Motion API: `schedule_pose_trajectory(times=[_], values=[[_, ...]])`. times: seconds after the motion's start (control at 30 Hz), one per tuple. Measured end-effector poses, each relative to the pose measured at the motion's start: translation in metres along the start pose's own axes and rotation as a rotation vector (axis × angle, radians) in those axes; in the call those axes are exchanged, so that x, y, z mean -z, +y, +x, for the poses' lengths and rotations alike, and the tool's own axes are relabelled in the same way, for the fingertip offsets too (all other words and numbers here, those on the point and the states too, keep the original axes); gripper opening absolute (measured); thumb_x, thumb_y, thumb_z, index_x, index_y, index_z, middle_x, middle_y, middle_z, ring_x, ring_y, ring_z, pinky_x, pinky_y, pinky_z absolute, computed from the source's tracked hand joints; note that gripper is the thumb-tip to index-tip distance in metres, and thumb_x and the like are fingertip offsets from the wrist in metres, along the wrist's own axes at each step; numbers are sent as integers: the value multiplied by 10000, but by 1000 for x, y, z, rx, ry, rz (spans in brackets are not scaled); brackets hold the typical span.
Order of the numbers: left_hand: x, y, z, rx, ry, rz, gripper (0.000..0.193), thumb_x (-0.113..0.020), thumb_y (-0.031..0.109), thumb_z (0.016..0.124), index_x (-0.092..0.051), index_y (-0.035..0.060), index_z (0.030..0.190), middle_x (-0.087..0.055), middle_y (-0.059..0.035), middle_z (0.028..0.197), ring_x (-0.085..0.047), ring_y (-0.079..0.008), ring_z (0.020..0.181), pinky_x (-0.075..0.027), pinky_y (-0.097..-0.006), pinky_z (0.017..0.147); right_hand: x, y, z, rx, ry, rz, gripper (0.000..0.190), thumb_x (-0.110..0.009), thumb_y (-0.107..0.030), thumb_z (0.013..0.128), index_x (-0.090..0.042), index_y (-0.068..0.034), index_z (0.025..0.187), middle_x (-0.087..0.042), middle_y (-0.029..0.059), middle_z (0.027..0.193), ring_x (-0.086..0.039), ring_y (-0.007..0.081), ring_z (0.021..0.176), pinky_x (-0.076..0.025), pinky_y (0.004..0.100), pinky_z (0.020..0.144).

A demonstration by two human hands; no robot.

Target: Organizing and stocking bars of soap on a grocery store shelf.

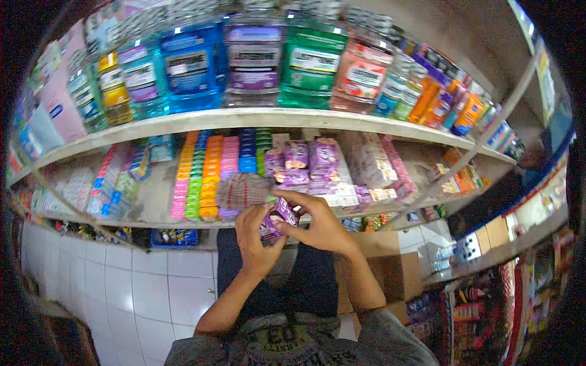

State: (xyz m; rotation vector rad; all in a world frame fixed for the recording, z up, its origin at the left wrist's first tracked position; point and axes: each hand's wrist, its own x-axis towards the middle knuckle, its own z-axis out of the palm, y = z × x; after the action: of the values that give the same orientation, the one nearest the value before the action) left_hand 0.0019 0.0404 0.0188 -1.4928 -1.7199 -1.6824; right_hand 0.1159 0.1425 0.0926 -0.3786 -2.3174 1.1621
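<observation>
Between both hands is a small purple box (280, 218) with a face printed on its front. My left hand (256, 235) grips its left side, fingers on top and thumb below. My right hand (316, 224) holds its right side, the thumb lying across the front. Just behind my left hand, a checked cloth (245, 190) lies at the edge of the lower shelf. Beyond the box, similar purple packs (324, 158) are stacked on that shelf. Rows of small coloured boxes (210, 169) stand to the left of them.
The upper shelf board (256, 120) crosses above the hands, bearing Listerine mouthwash bottles (313, 64). A blue basket (174, 239) sits under the lower shelf at left. An open cardboard box (384, 274) stands on the floor at right, beside my legs. Slanting shelf supports (476, 155) flank both sides.
</observation>
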Motion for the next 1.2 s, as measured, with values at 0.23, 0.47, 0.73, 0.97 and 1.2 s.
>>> schedule_pose_trajectory(times=[0.23, 0.47, 0.73, 0.97, 1.2], values=[[-42, 35, 1, -118, -229, -146, 645, -803, 199, 648, -500, 79, 1204, -527, -115, 1203, -491, -323, 1123, -373, -468, 948, 103, 3, -24, 96, 115, -410, 466, -679, -66, 709, -563, -62, 1161, -620, 186, 1077, -583, 334, 1028, -433, 397, 908], [-122, 43, -7, -255, -548, -211, 468, -705, 175, 740, -547, 52, 1163, -536, -109, 1195, -501, -288, 1124, -394, -428, 965, 176, 53, -15, 86, 76, -1033, 478, -666, -51, 686, -568, -90, 1153, -625, 160, 1076, -570, 320, 1044, -331, 473, 1011], [-205, 28, -25, -222, -651, -27, 592, -700, 183, 724, -483, -7, 1240, -480, -157, 1278, -411, -325, 1225, -324, -443, 1039, 184, 129, -6, -38, -94, -1336, 432, -562, 9, 651, -635, -121, 1056, -612, 98, 1074, -556, 259, 1099, -195, 498, 1116], [-229, 13, -24, -186, -677, 167, 634, -702, 246, 732, -479, -36, 1255, -464, -157, 1314, -371, -329, 1264, -269, -481, 1068, 171, 146, -2, 79, -84, -1392, 417, -589, -44, 670, -626, -115, 1080, -625, 99, 1013, -596, 248, 1037, -164, 508, 1125], [-241, 7, -32, -222, -673, 223, 595, -662, 308, 770, -506, 6, 1259, -480, -120, 1316, -374, -332, 1260, -252, -504, 1070, 171, 172, -5, -7, -139, -1387, 396, -594, -49, 669, -623, -110, 1059, -632, 96, 992, -648, 253, 885, -185, 515, 1116]])
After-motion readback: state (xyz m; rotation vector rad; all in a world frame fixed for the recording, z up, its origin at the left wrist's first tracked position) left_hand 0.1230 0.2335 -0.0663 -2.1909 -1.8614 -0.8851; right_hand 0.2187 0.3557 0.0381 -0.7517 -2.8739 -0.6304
